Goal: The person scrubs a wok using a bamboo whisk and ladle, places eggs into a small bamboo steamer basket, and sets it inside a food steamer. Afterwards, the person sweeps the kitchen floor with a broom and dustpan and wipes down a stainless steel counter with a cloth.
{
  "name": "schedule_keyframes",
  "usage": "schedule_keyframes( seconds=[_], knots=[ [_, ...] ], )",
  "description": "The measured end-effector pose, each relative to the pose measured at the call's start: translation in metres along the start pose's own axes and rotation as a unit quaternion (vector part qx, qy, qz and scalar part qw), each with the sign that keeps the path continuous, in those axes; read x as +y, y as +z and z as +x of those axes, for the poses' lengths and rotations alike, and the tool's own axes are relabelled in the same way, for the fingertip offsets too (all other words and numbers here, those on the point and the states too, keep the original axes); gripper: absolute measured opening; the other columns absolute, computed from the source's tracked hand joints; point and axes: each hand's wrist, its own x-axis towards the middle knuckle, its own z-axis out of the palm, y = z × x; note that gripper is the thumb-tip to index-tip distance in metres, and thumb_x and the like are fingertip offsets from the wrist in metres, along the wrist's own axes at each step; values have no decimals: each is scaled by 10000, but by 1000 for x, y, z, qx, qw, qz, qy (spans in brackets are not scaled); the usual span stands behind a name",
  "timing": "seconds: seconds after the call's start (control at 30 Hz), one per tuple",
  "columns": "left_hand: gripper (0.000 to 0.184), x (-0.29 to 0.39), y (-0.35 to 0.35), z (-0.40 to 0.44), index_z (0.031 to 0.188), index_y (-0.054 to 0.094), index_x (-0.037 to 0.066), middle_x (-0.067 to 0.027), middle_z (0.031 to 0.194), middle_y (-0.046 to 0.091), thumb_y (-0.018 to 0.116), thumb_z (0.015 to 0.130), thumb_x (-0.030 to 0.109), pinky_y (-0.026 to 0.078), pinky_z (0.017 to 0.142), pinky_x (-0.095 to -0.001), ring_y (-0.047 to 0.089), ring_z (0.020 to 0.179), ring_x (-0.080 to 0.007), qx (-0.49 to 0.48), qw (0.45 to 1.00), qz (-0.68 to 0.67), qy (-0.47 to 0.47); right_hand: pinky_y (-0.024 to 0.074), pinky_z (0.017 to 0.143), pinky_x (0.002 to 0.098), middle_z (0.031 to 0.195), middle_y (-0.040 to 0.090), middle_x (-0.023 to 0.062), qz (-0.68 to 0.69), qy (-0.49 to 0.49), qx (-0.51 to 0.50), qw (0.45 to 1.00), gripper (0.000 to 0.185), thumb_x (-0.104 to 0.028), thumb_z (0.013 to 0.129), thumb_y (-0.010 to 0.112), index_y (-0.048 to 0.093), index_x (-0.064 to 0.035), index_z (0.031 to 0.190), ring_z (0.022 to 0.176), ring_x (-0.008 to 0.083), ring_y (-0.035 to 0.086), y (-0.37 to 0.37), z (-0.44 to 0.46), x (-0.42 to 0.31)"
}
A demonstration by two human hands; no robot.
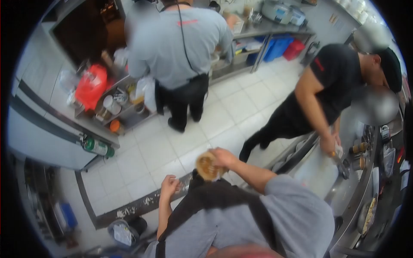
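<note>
My right hand is closed on the edge of a round tan thing with a brown, glossy-looking middle. It looks like a shallow bowl with food in it or a piece of bread; blur hides which. It is held in front of my dark apron, above the tiled floor. My left hand is raised to the left of it, apart from it, with loosely bent fingers and nothing seen in them.
A person in grey stands at the far counter. Another in black leans over a worktop at right, holding a utensil. A dark bin stands at lower left. A green cylinder is by the left wall.
</note>
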Motion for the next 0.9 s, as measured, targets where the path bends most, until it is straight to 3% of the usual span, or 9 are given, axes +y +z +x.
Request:
schedule_keyframes(
  seconds=[0.07, 0.13, 0.3, 0.37, 0.43, 0.57, 0.63, 0.8, 0.9],
  knots=[
    [216, 4, -24, 49, 985, 506, 12, -124, 706, 620, 594, 804, 91, 478, 478, -286, 612, 571, -177, 80, 987, 136, -31, 483, 835, 407, 1060, 566, 198, -69, 91, 12, 993, 606, -197, 668, 683, 487, -83, 1231, 963, 355, 575, -22, 9, 38],
    [239, 33, -45, 96, 1007, 518, 9, -131, 709, 622, 591, 791, 81, 486, 514, -293, 618, 578, -195, 98, 985, 139, -21, 495, 816, 404, 1065, 565, 199, -108, 133, 17, 985, 599, -200, 671, 658, 490, -94, 1236, 927, 360, 589, -40, 15, 78],
    [222, 121, -42, 204, 997, 536, -7, -124, 772, 631, 587, 802, 86, 494, 558, -280, 625, 625, -178, 60, 971, 228, 28, 498, 793, 408, 977, 602, 189, -146, 254, 11, 956, 520, -213, 669, 653, 539, -100, 1164, 890, 342, 601, -84, 28, 134],
    [237, 165, -4, 240, 1013, 538, -16, -132, 794, 628, 589, 804, 85, 497, 581, -292, 630, 678, -175, 23, 979, 183, 87, 495, 793, 413, 939, 618, 179, -139, 241, 35, 960, 481, -222, 684, 650, 553, -94, 1138, 897, 342, 597, -91, 39, 167],
    [251, 203, 46, 273, 1023, 546, -19, -141, 814, 631, 596, 803, 89, 500, 605, -299, 635, 718, -180, -27, 979, 166, 114, 481, 838, 411, 1073, 579, 184, -88, 292, 40, 951, 430, -251, 740, 663, 541, -43, 1095, 1014, 334, 565, -115, 58, 168],
    [243, 275, 170, 315, 1037, 541, -17, -97, 863, 641, 607, 833, 97, 493, 642, -262, 623, 741, -154, -132, 926, 209, 287, 481, 840, 409, 1040, 594, 185, -97, 303, 8, 948, 407, -258, 743, 658, 554, -51, 1078, 1000, 334, 569, -157, 120, 213],
    [289, 297, 216, 339, 1056, 566, 17, -153, 882, 657, 627, 804, 147, 508, 700, -323, 655, 788, -226, -217, 900, 228, 302, 483, 834, 410, 1040, 594, 188, -92, 287, 40, 953, 430, -257, 742, 658, 540, -53, 1102, 986, 338, 572, -188, 157, 249],
    [309, 322, 266, 398, 1045, 571, 4, -145, 878, 655, 645, 788, 158, 503, 711, -313, 653, 778, -220, -209, 910, 270, 235, 490, 817, 414, 1040, 577, 202, -67, 259, 106, 958, 462, -224, 713, 654, 534, -54, 1126, 961, 348, 576, -278, 205, 289],
    [311, 296, 267, 432, 1045, 569, -1, -133, 855, 653, 647, 782, 146, 501, 701, -302, 650, 775, -196, -225, 927, 250, 165, 491, 814, 408, 1051, 567, 209, -62, 266, 137, 952, 480, -202, 702, 643, 532, -51, 1144, 951, 350, 575, -327, 216, 317]
  ],
)
